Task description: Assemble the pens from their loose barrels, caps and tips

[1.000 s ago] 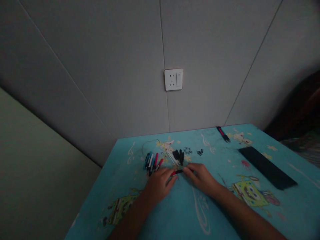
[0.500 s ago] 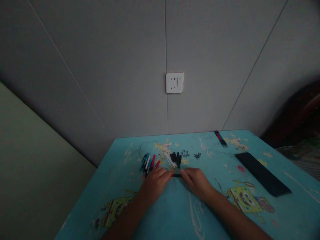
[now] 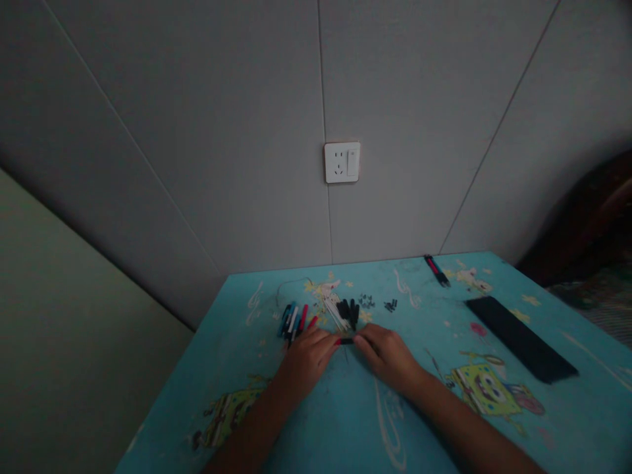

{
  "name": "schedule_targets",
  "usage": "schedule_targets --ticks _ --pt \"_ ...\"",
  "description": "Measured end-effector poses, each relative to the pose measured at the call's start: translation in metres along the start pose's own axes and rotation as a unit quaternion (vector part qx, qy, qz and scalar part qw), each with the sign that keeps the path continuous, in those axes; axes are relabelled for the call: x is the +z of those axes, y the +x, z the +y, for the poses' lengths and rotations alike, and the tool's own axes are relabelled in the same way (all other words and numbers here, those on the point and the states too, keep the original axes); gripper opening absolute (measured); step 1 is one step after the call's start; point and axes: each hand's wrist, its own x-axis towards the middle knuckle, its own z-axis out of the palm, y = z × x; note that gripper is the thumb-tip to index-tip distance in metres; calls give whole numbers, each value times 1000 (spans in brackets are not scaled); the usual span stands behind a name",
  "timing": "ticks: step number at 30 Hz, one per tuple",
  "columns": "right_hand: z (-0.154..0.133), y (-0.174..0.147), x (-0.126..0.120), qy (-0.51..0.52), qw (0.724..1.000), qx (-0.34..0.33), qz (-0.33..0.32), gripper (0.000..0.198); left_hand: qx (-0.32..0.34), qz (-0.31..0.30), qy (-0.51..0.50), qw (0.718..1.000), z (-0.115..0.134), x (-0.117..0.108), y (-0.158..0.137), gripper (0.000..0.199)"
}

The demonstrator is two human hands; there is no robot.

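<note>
A short pen piece, black with red at its left end point(image 3: 347, 341), lies level between my two hands. My left hand point(image 3: 312, 352) pinches the red end, and my right hand point(image 3: 385, 350) has its fingers closed on the black end. Just beyond the left hand is a pile of blue, white, red and black pen barrels point(image 3: 295, 320). Thin white sticks like pen refills point(image 3: 334, 312) lie past the pen piece, with several black pen parts point(image 3: 354, 315) beside them. Tiny grey pieces point(image 3: 366, 301) and short black pieces point(image 3: 390, 305) are farther right.
The table point(image 3: 326, 421) has a blue cartoon-print cover and meets a grey wall with a white socket point(image 3: 342, 162). A few pens point(image 3: 437, 270) lie together at the back right. A long flat black piece point(image 3: 521, 339) lies on the right.
Less of the black length shows between my hands, which are slightly closer together. The camera view has shifted a little. The loose parts on the table look the same.
</note>
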Motion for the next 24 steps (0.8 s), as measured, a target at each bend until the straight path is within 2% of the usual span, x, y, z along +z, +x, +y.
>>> schedule_targets --ticks 4,12,15,18,20,21,23,24 --pt "3 1 -3 7 999 -48 -7 21 9 15 -4 1000 -4 3 0 25" --pt "-1 -2 6 -28 999 -19 -7 22 43 43 -10 998 -2 4 0 23" --pt "0 -1 11 -47 999 -11 9 27 -2 47 -45 998 -3 5 -2 21" --pt "3 2 10 -52 997 10 50 33 -111 98 -122 981 -7 7 -3 22" --pt "6 4 7 -40 996 20 79 32 -213 137 -224 941 -8 8 -2 26" --pt "7 4 5 -30 995 23 91 31 -262 152 -297 906 -8 8 -1 29" --pt "8 5 4 -5 995 23 101 27 -321 188 -457 808 -6 7 3 32" --pt "8 5 4 9 995 21 100 26 -330 207 -526 756 -5 6 5 32"
